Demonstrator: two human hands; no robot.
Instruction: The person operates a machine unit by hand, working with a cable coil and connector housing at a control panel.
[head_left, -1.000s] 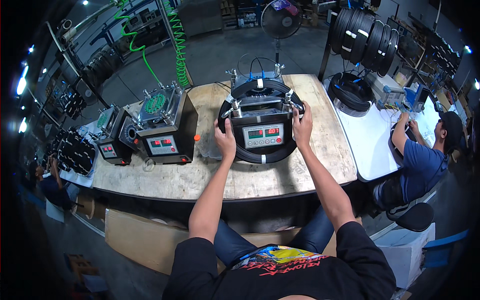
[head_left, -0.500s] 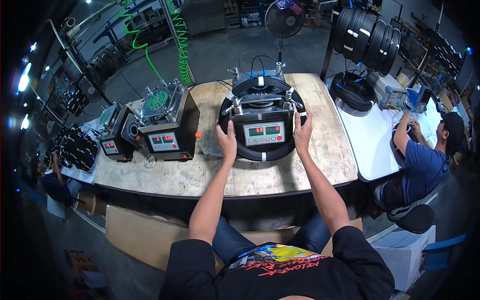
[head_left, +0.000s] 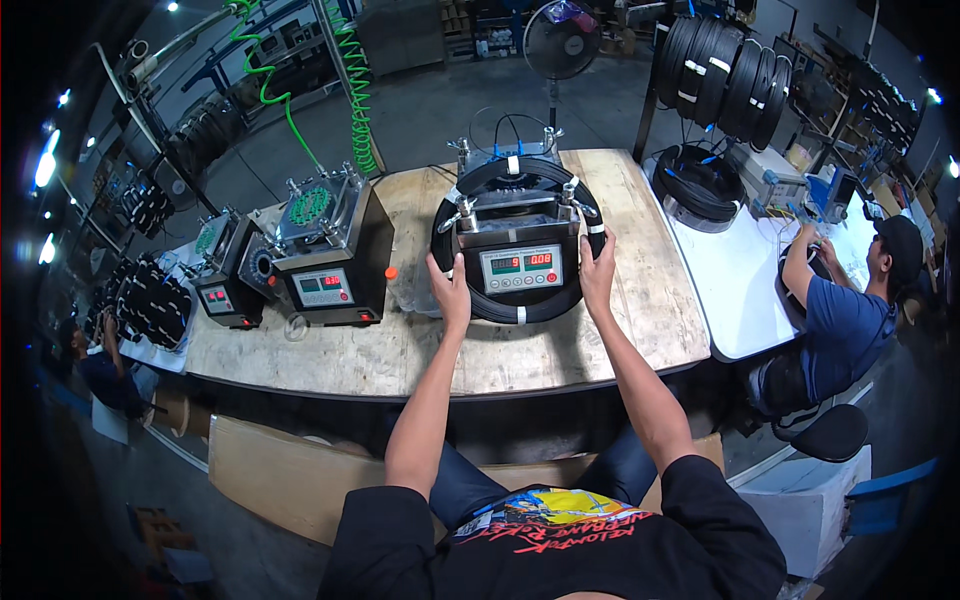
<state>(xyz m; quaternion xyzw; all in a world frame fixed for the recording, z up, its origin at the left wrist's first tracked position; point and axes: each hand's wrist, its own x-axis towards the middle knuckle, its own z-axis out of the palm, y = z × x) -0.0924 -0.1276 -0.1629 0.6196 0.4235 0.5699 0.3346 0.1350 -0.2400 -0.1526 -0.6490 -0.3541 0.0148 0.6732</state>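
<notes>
A large coil of black cable [head_left: 560, 308], bound with white bands, encircles a dark bench machine [head_left: 522, 270] with a red-lit display and metal corner clamps. My left hand [head_left: 449, 292] grips the coil's left side. On the opposite side my right hand [head_left: 598, 272] holds it too, fingers wrapped behind the cable and partly hidden. Blue-ended thin leads [head_left: 517, 148] rise at the machine's top behind the coil. The lower part of the coil passes in front of the machine, just below its display.
To the left stand two similar machines, the nearer [head_left: 330, 290] carrying a green round plate. An orange cap [head_left: 391, 273] is beside it on the wooden table [head_left: 640, 330]. Cable coils [head_left: 720, 85] hang at the right, where a co-worker [head_left: 850, 320] sits at a white table [head_left: 745, 310].
Both hands stay on the coil in nearly the same place. The readout on the machine in front of me has changed, and the whole view has shifted slightly.
</notes>
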